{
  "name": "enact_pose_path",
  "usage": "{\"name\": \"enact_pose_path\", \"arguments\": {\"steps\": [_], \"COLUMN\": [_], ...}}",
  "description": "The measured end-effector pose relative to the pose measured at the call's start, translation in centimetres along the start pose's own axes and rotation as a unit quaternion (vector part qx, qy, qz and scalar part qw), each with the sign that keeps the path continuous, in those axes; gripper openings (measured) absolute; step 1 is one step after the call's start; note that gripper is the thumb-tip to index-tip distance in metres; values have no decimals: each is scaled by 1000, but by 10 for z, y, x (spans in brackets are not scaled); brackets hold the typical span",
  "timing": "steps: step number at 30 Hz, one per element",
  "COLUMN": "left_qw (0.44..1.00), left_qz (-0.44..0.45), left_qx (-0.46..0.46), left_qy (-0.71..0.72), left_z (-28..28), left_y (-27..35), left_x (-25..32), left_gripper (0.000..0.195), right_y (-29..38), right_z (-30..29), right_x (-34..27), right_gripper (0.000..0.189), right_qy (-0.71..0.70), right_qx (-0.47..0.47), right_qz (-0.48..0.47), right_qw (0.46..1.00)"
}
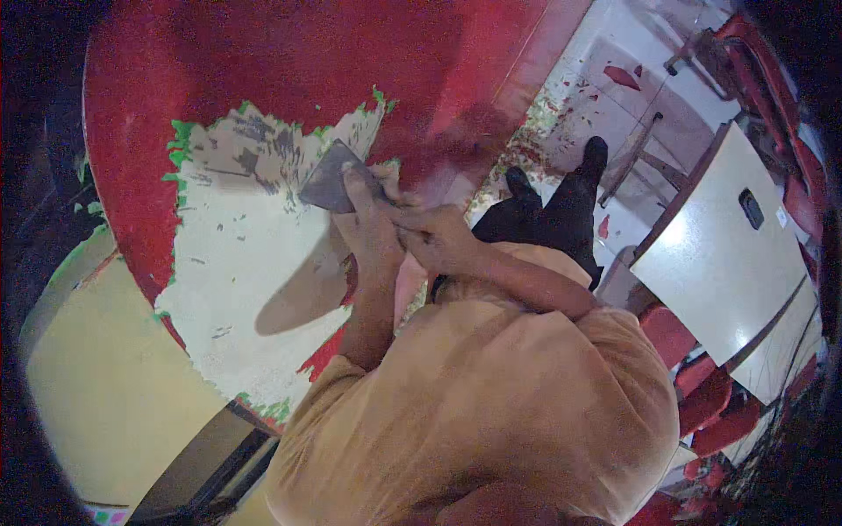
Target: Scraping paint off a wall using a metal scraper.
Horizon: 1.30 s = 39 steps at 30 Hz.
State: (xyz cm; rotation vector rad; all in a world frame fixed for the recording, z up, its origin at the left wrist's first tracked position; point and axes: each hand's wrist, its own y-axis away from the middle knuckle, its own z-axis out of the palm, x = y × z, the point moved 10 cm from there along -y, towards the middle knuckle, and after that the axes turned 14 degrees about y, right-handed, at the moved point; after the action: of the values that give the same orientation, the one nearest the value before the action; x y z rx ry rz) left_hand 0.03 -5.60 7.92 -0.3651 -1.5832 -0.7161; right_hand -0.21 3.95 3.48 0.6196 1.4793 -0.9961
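Note:
A wide, flat grey scraper blade [332, 179] lies against a red painted wall [283, 52], at the upper border of a large bare white patch [230, 263]. My left hand [368, 214] grips the blade, with a finger along its face. Just to the right, my right hand [437, 233] is closed around the near end of the same tool; any handle is hidden by the fingers. Ragged green and red paint edges surround the patch, and grey marks remain above and left of the blade. A shadow falls on the white part below it.
Red paint flakes [621, 77] and debris lie on the tiled floor [608, 108] near my feet. At the right stands a white table [717, 263] with a dark phone-like object [750, 208] on it. Red chairs [714, 401] are around it. A yellowish surface [118, 381] is at the lower left.

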Motion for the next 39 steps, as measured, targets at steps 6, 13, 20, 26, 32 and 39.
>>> {"name": "enact_pose_path", "arguments": {"steps": [6,13,20,26,32,39], "left_qw": [999,999,999,1000,998,999], "left_qz": [-3,-36,-3,-11,-44,-30], "left_qx": [35,-5,-20,11,30,-33], "left_qy": [-20,-11,-46,-18,-27,12], "left_z": [-7,-5,9,1,4,-3], "left_y": [1,-9,-7,-7,-1,-3], "left_x": [-8,-30,-18,-12,-9,-21], "left_gripper": [38,39,43,42,44,43], "right_y": [3,14,7,1,-1,11], "right_z": [14,9,10,8,12,-4], "right_x": [18,41,44,21,20,8], "right_gripper": [41,27,29,33,43,46], "right_qy": [105,4,38,27,69,12], "right_qx": [-72,1,-1,-31,-87,-11], "right_qz": [68,109,85,73,82,34], "right_qw": [990,994,996,996,990,999]}}
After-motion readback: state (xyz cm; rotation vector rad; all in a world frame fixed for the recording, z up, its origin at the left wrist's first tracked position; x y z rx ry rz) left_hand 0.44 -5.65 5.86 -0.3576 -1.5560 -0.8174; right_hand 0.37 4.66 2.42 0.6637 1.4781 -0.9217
